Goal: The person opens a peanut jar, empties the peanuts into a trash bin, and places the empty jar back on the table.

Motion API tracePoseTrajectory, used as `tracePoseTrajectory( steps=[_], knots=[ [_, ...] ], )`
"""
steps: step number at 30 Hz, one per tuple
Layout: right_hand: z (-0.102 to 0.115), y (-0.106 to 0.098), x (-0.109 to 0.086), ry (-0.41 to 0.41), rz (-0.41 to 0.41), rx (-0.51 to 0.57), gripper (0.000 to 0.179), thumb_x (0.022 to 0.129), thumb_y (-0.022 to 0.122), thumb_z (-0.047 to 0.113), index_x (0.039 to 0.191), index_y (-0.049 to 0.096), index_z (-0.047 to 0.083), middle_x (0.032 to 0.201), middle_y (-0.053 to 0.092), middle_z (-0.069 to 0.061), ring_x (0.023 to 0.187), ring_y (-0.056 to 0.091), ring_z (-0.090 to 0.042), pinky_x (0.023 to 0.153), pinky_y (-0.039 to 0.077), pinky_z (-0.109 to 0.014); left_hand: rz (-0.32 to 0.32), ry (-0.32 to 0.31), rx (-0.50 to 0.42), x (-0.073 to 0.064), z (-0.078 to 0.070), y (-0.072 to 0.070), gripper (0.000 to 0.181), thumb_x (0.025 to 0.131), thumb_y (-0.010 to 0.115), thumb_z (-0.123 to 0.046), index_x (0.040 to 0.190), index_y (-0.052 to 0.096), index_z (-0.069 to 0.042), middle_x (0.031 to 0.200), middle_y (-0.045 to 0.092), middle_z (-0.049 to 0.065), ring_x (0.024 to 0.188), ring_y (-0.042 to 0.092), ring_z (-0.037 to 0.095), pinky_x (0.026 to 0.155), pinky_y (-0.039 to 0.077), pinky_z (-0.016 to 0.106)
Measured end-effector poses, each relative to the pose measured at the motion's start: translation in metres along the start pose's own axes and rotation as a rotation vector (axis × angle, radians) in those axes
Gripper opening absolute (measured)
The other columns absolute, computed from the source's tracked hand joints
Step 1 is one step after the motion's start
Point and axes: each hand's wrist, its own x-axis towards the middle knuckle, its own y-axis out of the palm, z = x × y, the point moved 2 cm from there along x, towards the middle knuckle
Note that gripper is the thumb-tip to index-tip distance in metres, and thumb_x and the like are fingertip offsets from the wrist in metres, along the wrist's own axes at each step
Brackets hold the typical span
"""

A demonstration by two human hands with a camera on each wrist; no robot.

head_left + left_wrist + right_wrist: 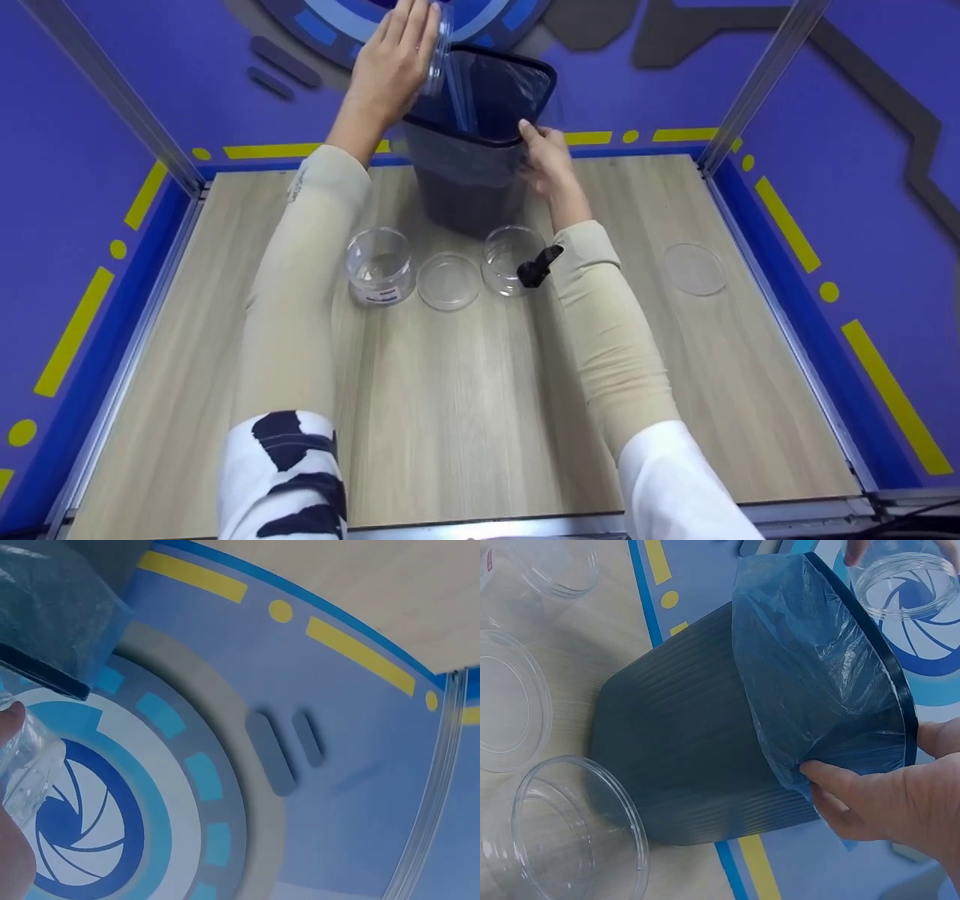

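My left hand (pixel 394 64) grips a clear plastic jar (pixel 441 52), tipped on its side above the mouth of a dark waste bin (pixel 465 187). Pale bluish streaks (pixel 459 94) run from near the jar's mouth down inside the bin. In the right wrist view, the jar's round rim faces the bin opening. A thin blue bag (pixel 810 637) lines the bin and folds over its black rim. My right hand (pixel 551 161) pinches this rim and the bag's edge at the near right corner. The bin leans at the back of the table.
In front of the bin stand a clear jar with a label (pixel 380 266) and another clear jar (pixel 499 259), partly behind the right wrist's black camera. A clear lid (pixel 448 281) lies between them. Another flat lid (pixel 694 268) lies at the right. A blue wall (pixel 600 97) rises behind.
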Motion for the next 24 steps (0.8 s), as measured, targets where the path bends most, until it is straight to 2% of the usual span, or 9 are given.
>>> tracePoseTrajectory(
  steps=[5,9,13,18,24],
  knots=[
    [-0.002,0.005,0.001,0.009,0.019,-0.017,0.064,0.105,0.054,0.028,0.16,0.028,0.008,0.161,0.036,-0.007,0.142,0.041,-0.031,0.116,0.039,-0.046,-0.032,-0.035,-0.01,-0.004,0.006,0.0,0.069,0.098,0.053,-0.01,0.159,0.022,0.002,0.161,0.031,0.022,0.148,0.033,0.035,0.123,0.027,0.039],
    [-0.003,0.007,0.001,0.005,0.035,-0.038,0.066,0.105,0.054,0.029,0.161,0.026,0.008,0.161,0.035,-0.007,0.143,0.041,-0.03,0.116,0.039,-0.045,-0.048,-0.071,-0.034,-0.011,0.011,0.0,0.074,0.095,0.06,-0.01,0.158,0.023,0.003,0.161,0.032,0.022,0.148,0.033,0.035,0.123,0.026,0.037],
    [-0.004,0.011,0.002,0.0,0.044,-0.021,0.066,0.105,0.055,0.028,0.161,0.026,0.008,0.16,0.037,-0.007,0.141,0.043,-0.029,0.116,0.039,-0.045,-0.063,-0.126,-0.055,-0.018,0.015,-0.002,0.082,0.094,0.069,-0.023,0.158,0.024,0.001,0.16,0.033,0.021,0.147,0.033,0.035,0.124,0.022,0.034],
    [-0.005,0.016,0.005,-0.001,0.041,0.007,0.064,0.105,0.055,0.027,0.16,0.028,0.007,0.159,0.039,-0.008,0.139,0.044,-0.027,0.117,0.038,-0.047,-0.114,-0.233,-0.199,-0.026,0.018,-0.005,0.09,0.092,0.073,-0.036,0.158,0.024,0.002,0.161,0.032,0.022,0.149,0.029,0.036,0.125,0.017,0.031],
    [-0.011,0.002,0.007,-0.009,0.046,0.045,0.06,0.105,0.056,0.029,0.157,0.036,0.007,0.154,0.042,-0.009,0.137,0.047,-0.027,0.115,0.04,-0.044,-0.153,-0.265,-0.365,-0.038,0.009,-0.009,0.096,0.089,0.077,-0.04,0.156,0.026,0.005,0.161,0.03,0.024,0.151,0.025,0.038,0.125,0.017,0.03]
  ],
)
